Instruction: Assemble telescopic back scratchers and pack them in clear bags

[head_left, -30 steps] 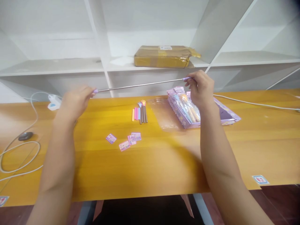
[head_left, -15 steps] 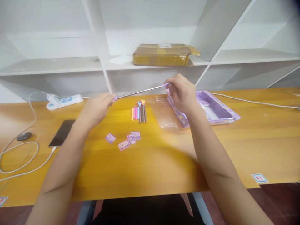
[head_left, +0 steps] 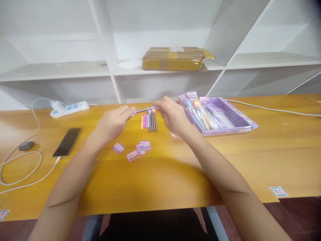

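Observation:
Between my hands is a telescopic back scratcher with a silver rod and purple ends, held level above the table. My left hand is closed on one purple end. The other end is in the closed fingers of my right hand. Below and behind the rod lie several back scratchers with dark rods, some with small hand-shaped heads, and a row of coloured handle pieces in yellow, pink and blue. Nearer to me, several small printed purple cards lie loose, some overlapping.
To the right stands a purple display box with wrapped back scratchers inside. On the left are a phone on a white cable, a dark mouse-like object and a power strip. A taped carton sits on the shelf behind.
My hands have come closer together, and the back scratcher's rod has become much shorter. My right hand moved left and down, uncovering the wrapped items in the purple box.

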`<state>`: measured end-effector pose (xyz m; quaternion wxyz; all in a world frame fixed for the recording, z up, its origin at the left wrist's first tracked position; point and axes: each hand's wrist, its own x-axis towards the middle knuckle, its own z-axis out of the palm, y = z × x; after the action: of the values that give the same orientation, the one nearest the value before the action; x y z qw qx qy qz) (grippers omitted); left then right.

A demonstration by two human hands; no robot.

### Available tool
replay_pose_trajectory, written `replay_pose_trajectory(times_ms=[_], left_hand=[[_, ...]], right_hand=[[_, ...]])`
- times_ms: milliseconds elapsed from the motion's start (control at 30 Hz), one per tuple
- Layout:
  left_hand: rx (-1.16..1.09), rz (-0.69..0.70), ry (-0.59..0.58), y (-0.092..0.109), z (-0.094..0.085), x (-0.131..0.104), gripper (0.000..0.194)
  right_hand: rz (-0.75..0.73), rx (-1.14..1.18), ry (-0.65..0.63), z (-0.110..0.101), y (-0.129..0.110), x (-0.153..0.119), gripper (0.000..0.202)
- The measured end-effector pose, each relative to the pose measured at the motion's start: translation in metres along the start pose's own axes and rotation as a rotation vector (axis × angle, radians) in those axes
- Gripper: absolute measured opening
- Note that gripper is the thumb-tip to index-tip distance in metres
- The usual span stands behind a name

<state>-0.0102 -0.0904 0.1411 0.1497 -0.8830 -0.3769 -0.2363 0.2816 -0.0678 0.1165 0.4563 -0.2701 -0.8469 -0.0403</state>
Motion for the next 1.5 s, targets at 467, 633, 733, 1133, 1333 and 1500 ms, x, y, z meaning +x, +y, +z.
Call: replay_pose_trajectory(times_ms=[467, 633, 733, 1133, 1333, 1500], left_hand=[[0.05, 0.027, -0.012, 0.005, -0.006, 0.001, 0.032], [0.035, 0.01, -0.001, 0.004, -0.006, 0.001, 0.03], [0.035, 0.014, -0.014, 0.004, -0.005, 0.001, 0.029], [0.113, -0.147, -0.071, 0.007, -0.01, 0.001, 0.022], [0.237, -0.22, -0.067, -0.001, -0.009, 0.002, 0.024], [0.304, -0.341, -0.011, -0.029, -0.03, -0.006, 0.018]], right_hand=[[0.053, 0.031, 0.018, 0.01, -0.007, -0.002, 0.027], [0.042, 0.046, 0.017, 0.008, -0.008, 0.0, 0.024], [0.039, 0.036, -0.004, 0.006, -0.009, 0.001, 0.023], [0.061, 0.061, -0.102, 0.003, -0.014, 0.004, 0.015], [0.016, 0.031, -0.048, -0.003, -0.005, 0.005, 0.018], [0.068, -0.074, 0.069, -0.042, 0.027, 0.007, 0.021]])
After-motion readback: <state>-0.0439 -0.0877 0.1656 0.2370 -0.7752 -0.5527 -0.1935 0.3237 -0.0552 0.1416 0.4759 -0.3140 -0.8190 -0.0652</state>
